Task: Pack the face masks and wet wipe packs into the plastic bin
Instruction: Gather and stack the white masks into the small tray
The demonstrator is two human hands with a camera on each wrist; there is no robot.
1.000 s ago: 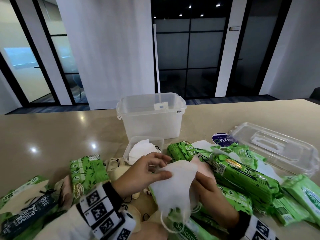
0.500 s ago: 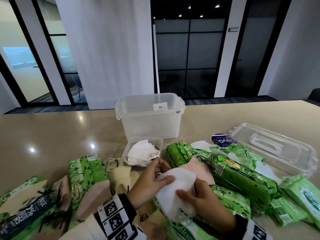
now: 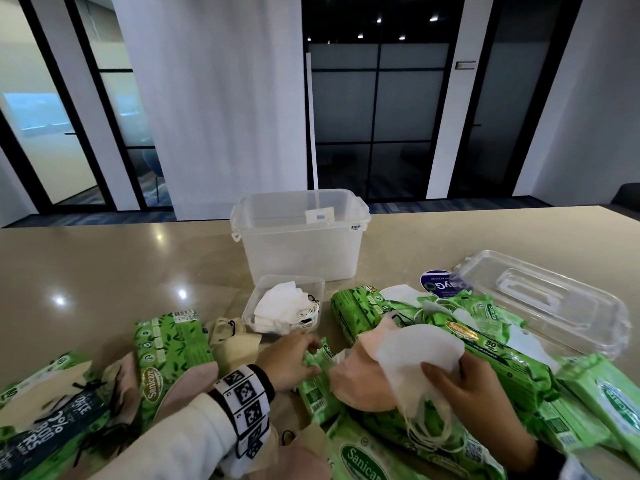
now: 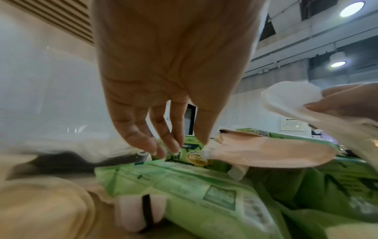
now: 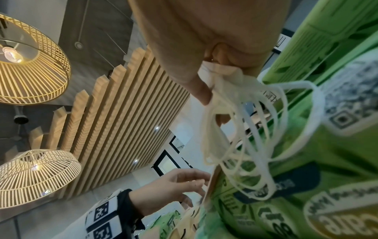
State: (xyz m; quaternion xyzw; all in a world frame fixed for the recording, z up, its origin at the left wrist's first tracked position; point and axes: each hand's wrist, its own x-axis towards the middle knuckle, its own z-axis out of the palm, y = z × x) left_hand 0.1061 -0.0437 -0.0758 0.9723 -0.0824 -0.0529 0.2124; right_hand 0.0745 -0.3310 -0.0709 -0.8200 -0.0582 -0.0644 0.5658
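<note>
Head cam looks down over the desk [image 3: 104, 265]; wrist cams sit close, angled upward; all share the white mask [image 3: 415, 348].

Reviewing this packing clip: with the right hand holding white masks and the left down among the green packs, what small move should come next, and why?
Probably the right hand should carry its white masks to the small tray, which already holds white masks; the plastic bin looks empty.

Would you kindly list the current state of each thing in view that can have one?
plastic bin: open, looks empty.
lid: off, on table.
small tray: holds white masks.
white mask: held in right hand.
left hand: fingers relaxed, reaching over packs.
wet wipe packs: sealed, unpacked.
</note>
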